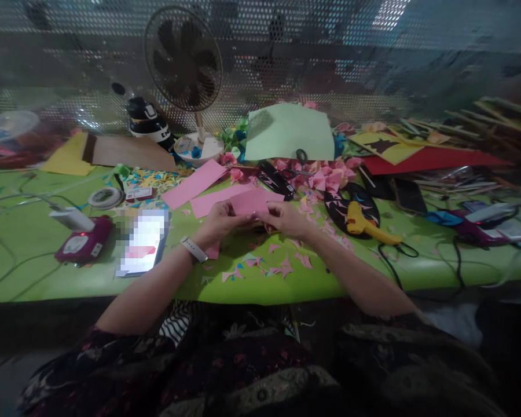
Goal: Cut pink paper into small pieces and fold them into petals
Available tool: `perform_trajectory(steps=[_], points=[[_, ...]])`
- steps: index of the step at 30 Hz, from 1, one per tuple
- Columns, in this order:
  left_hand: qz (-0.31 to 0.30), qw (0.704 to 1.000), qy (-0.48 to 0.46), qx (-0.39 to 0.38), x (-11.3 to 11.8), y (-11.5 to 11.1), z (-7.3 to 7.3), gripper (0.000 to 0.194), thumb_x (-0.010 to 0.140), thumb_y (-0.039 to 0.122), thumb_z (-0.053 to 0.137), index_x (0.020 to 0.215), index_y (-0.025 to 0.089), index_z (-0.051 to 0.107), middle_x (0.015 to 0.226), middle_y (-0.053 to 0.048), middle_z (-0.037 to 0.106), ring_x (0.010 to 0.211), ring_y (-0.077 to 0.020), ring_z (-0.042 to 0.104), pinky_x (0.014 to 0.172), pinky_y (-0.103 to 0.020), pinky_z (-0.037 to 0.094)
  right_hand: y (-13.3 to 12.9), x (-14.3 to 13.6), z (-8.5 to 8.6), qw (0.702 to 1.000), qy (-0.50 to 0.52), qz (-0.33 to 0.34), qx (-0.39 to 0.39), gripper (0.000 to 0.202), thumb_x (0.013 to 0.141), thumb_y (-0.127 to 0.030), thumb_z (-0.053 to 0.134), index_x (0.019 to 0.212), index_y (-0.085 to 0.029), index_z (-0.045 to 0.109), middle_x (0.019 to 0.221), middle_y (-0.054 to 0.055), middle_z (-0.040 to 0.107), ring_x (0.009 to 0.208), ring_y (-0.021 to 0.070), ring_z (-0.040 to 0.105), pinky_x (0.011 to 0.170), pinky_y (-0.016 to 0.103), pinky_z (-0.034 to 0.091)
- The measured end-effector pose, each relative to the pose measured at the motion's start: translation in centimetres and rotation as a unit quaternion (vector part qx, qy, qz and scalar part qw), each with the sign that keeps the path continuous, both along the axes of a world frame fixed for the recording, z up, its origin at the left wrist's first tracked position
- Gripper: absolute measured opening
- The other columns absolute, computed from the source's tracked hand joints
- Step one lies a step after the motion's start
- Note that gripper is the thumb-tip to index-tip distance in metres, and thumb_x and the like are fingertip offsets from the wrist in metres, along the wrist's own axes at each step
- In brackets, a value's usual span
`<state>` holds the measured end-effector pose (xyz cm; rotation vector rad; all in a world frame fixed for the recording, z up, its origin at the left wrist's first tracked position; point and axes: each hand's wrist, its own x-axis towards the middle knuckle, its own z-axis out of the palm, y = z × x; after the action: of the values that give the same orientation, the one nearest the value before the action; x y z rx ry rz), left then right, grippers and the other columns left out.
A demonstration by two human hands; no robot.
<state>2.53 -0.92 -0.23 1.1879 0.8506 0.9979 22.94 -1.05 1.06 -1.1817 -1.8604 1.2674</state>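
Both of my hands hold one pink paper piece (248, 202) above the green table, near its middle. My left hand (223, 220) pinches its left side and lower edge, with a white band on the wrist. At the lower right corner of the paper, my right hand (285, 219) is closed on it, thumb near my left thumb. Behind the held piece lie a pink sheet (208, 201) and a pink strip (194, 183). Pink paper scraps (285, 267) are scattered in front of my hands.
A lit phone (143, 243) and purple extension block (85, 240) are at left. Behind stand a fan (183, 58) and a pale green sheet (290, 132). Dark-handled scissors (301, 156) lie before it. At right are a yellow glue gun (369, 225), cables and a red sheet (434, 161).
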Motion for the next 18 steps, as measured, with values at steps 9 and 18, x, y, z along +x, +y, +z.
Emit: perform_trajectory(steps=[9, 18], points=[[-0.028, 0.999, 0.025, -0.007, -0.7, 0.3, -0.3, 0.036, 0.064, 0.034, 0.090, 0.087, 0.009, 0.077, 0.088, -0.012, 0.077, 0.078, -0.0192, 0.071, 0.076, -0.031, 0.058, 0.0, 0.0, 0.2, 0.995, -0.056, 0.041, 0.076, 0.036, 0.091, -0.049, 0.055, 0.071, -0.023, 0.040, 0.061, -0.004, 0.049, 0.053, 0.0101, 0.046, 0.052, 0.025, 0.036], [-0.043, 0.996, 0.072, -0.011, -1.2, 0.6, 0.4, 0.034, 0.062, 0.029, 0.091, 0.086, 0.010, 0.076, 0.088, -0.011, 0.078, 0.078, -0.0193, 0.072, 0.079, -0.033, 0.059, 0.2, -0.2, -0.6, 0.992, -0.051, 0.008, 0.114, 0.042, 0.090, -0.055, 0.055, 0.066, -0.023, 0.040, 0.057, -0.005, 0.043, 0.053, 0.0109, 0.041, 0.052, 0.025, 0.033]])
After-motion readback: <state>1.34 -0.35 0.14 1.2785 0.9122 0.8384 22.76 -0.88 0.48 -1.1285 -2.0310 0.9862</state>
